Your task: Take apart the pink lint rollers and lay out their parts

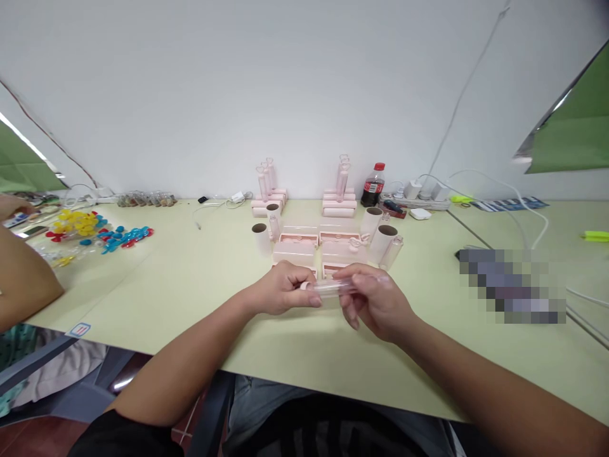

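Note:
Between my hands, level above the table, is a clear pinkish tube (329, 289). My left hand (284, 289) is closed on its left end, where a pale pink ring shows. Around the right part of the tube the fingers of my right hand (375, 301) are wrapped. Just beyond my hands lie pink open-topped boxes (294, 254) with clear covers. White cardboard rolls (383, 243) stand at both sides of them, with small clear tubes (392, 251) beside them.
Pink roller cases with upright tubes (339, 202) stand by the wall, near a cola bottle (373, 187). A power strip (423, 203) and cables lie at the back right. Colourful plastic pieces (78, 223) and another person's arm (23, 276) are at the left.

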`<state>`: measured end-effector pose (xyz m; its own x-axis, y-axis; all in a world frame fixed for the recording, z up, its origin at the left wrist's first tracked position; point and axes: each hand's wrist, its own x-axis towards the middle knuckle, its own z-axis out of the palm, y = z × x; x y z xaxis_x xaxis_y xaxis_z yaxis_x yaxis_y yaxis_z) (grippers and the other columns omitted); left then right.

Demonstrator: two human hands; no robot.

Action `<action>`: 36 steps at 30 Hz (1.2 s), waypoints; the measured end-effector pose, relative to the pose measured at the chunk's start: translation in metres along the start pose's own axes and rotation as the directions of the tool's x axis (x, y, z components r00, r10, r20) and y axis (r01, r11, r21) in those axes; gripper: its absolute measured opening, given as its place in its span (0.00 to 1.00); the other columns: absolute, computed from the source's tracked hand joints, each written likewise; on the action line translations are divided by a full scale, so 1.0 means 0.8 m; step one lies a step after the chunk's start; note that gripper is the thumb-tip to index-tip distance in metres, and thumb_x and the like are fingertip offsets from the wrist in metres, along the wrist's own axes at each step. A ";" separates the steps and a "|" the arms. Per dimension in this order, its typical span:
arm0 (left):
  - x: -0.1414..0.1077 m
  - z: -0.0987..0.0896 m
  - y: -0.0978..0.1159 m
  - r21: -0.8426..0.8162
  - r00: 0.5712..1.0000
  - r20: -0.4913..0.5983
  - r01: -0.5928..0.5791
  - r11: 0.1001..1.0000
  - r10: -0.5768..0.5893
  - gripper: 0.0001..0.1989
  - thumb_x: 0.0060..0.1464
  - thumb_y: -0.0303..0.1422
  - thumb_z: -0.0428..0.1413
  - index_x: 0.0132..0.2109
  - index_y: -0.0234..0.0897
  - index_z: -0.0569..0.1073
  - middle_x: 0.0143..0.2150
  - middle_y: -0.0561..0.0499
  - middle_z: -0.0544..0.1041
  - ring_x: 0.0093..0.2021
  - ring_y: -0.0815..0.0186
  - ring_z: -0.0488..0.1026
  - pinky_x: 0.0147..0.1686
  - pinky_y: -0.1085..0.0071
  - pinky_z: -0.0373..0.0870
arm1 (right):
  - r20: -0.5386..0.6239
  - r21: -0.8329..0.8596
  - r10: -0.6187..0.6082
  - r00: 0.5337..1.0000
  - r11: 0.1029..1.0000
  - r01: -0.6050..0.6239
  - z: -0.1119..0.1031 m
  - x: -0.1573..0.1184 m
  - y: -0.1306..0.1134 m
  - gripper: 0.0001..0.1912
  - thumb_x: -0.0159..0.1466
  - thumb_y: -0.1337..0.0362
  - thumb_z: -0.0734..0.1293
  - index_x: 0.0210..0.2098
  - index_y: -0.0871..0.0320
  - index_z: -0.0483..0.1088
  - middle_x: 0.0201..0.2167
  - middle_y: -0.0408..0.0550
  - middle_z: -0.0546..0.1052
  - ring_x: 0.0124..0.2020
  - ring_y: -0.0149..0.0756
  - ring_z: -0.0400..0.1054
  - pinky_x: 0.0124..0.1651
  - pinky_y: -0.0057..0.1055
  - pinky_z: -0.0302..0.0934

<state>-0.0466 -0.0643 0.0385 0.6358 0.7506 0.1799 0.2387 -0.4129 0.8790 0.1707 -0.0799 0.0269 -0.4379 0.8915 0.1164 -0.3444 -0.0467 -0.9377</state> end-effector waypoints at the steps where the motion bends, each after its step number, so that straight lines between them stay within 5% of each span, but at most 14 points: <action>1: -0.001 -0.003 -0.002 -0.092 1.000 0.016 0.004 0.996 -0.002 0.21 0.52 0.49 0.58 0.27 0.35 0.68 0.20 0.56 0.65 0.21 0.73 0.59 0.22 0.75 0.54 | 0.016 0.056 -0.008 1.000 0.998 0.007 0.000 -0.001 -0.003 0.20 0.58 0.48 0.70 0.37 0.59 0.73 0.17 0.41 0.73 0.10 0.29 0.60 0.10 0.26 0.55; 3: -0.002 -0.013 -0.007 -0.224 0.998 -0.070 -0.021 0.974 0.006 0.22 0.53 0.50 0.57 0.27 0.35 0.67 0.18 0.56 0.65 0.19 0.74 0.58 0.20 0.74 0.53 | 0.007 0.091 -0.056 0.998 0.994 0.055 -0.001 -0.001 -0.010 0.19 0.58 0.48 0.70 0.37 0.57 0.71 0.14 0.37 0.69 0.09 0.27 0.56 0.09 0.24 0.51; 5: -0.001 -0.029 -0.010 -0.262 0.953 -0.303 -0.099 0.960 0.015 0.22 0.51 0.51 0.57 0.26 0.36 0.67 0.16 0.58 0.61 0.17 0.74 0.54 0.18 0.74 0.50 | -0.052 -0.005 -0.103 0.993 0.995 0.103 -0.001 0.002 -0.017 0.16 0.57 0.53 0.72 0.37 0.55 0.68 0.13 0.32 0.65 0.09 0.25 0.53 0.11 0.22 0.50; 8: -0.003 -0.065 -0.011 -0.288 0.785 -0.619 -0.199 0.937 -0.024 0.21 0.51 0.51 0.52 0.26 0.37 0.68 0.15 0.59 0.53 0.16 0.74 0.48 0.17 0.74 0.46 | -0.141 -0.246 -0.097 0.985 0.968 0.060 0.004 0.016 -0.025 0.14 0.56 0.59 0.73 0.36 0.54 0.64 0.14 0.30 0.62 0.12 0.24 0.52 0.14 0.22 0.49; 11: -0.011 -0.101 -0.011 -0.281 0.678 -0.730 -0.190 0.941 -0.081 0.15 0.48 0.44 0.52 0.25 0.37 0.69 0.16 0.58 0.52 0.16 0.74 0.48 0.17 0.74 0.45 | -0.141 -0.445 -0.114 0.983 0.895 0.040 0.019 0.043 -0.026 0.13 0.57 0.58 0.70 0.37 0.56 0.66 0.18 0.34 0.63 0.15 0.25 0.55 0.17 0.25 0.50; 14: -0.023 -0.125 -0.016 -0.247 0.700 -0.698 -0.035 0.968 -0.152 0.08 0.45 0.36 0.57 0.26 0.35 0.72 0.17 0.59 0.55 0.16 0.76 0.50 0.17 0.75 0.45 | -0.069 -0.624 -0.169 0.983 0.776 0.089 0.042 0.081 -0.022 0.10 0.59 0.59 0.66 0.39 0.57 0.70 0.24 0.39 0.68 0.20 0.28 0.59 0.23 0.26 0.55; 17: -0.030 -0.135 -0.020 -0.178 0.687 -0.704 0.077 0.981 -0.182 0.11 0.48 0.39 0.58 0.28 0.35 0.72 0.18 0.57 0.62 0.16 0.75 0.56 0.16 0.75 0.50 | 0.024 -0.789 -0.193 0.981 0.598 0.137 0.069 0.123 -0.012 0.07 0.59 0.62 0.64 0.35 0.56 0.70 0.28 0.41 0.72 0.26 0.30 0.64 0.28 0.26 0.56; 20: -0.032 -0.139 -0.023 -0.144 0.648 -0.732 0.156 0.977 -0.211 0.14 0.48 0.43 0.60 0.32 0.36 0.72 0.22 0.54 0.68 0.19 0.72 0.64 0.17 0.74 0.57 | 0.076 -0.914 -0.092 0.993 0.392 0.107 0.093 0.159 0.002 0.05 0.58 0.62 0.64 0.31 0.57 0.69 0.26 0.42 0.73 0.27 0.32 0.66 0.27 0.26 0.52; 23: -0.036 -0.143 -0.029 -0.085 0.691 -0.640 0.372 0.924 -0.337 0.15 0.42 0.42 0.63 0.34 0.36 0.74 0.23 0.56 0.67 0.19 0.73 0.62 0.18 0.74 0.56 | 0.078 -0.972 0.008 0.997 0.225 0.074 0.104 0.184 0.017 0.05 0.57 0.62 0.65 0.28 0.58 0.69 0.25 0.45 0.74 0.28 0.33 0.67 0.28 0.26 0.51; 25: -0.037 -0.143 -0.037 0.032 0.730 -0.528 0.527 0.849 -0.433 0.12 0.40 0.39 0.64 0.30 0.36 0.75 0.22 0.57 0.65 0.21 0.73 0.60 0.20 0.74 0.55 | 0.067 -0.981 0.031 0.997 0.182 0.060 0.105 0.193 0.023 0.06 0.57 0.63 0.65 0.26 0.58 0.69 0.25 0.46 0.74 0.28 0.33 0.67 0.28 0.27 0.49; 28: -0.033 -0.137 -0.051 0.225 0.724 -0.457 0.657 0.720 -0.518 0.10 0.38 0.37 0.63 0.22 0.36 0.71 0.20 0.57 0.64 0.22 0.72 0.59 0.23 0.73 0.53 | 0.050 -0.988 0.033 0.998 0.145 0.045 0.101 0.198 0.025 0.07 0.57 0.62 0.65 0.25 0.58 0.70 0.26 0.47 0.75 0.28 0.34 0.67 0.28 0.28 0.48; 36: -0.011 -0.110 -0.064 0.253 0.664 -0.486 0.729 0.636 -0.568 0.09 0.32 0.31 0.64 0.22 0.38 0.70 0.20 0.55 0.70 0.23 0.68 0.64 0.23 0.73 0.56 | 0.013 -0.996 0.055 0.998 0.084 0.009 0.099 0.200 0.017 0.09 0.58 0.59 0.66 0.27 0.59 0.73 0.28 0.50 0.77 0.30 0.36 0.68 0.28 0.28 0.49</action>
<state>-0.1294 -0.0044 0.0310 -0.0703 0.9838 -0.1651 0.8012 0.1543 0.5781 0.0300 0.0264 0.0590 -0.4670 0.8815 0.0694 0.7950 0.4529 -0.4036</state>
